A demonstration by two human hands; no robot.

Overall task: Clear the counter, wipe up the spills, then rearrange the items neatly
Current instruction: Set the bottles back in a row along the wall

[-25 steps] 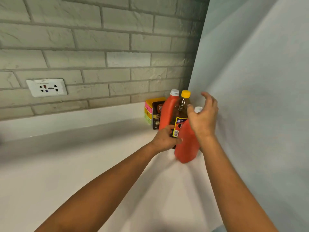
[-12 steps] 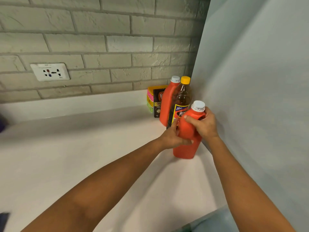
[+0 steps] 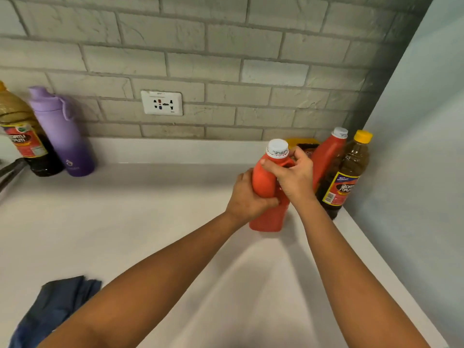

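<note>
Counter [image 3: 130, 237]: white surface filling the lower frame.
Blue cloth [image 3: 54, 310]: crumpled, lower left of frame, lying on the counter.
Red bottle [image 3: 270, 197]: white cap, upright at centre right, base on the counter.
Left hand [image 3: 247, 197]: fingers curled round the red bottle's body.
Right hand [image 3: 292, 177]: fingers wrapped round the red bottle's neck below the cap.
Second red bottle [image 3: 326, 159]: behind the right hand.
Brown bottle [image 3: 347, 174]: yellow cap, right corner.
Purple flask [image 3: 65, 134]: upper left, against the backsplash.
</note>
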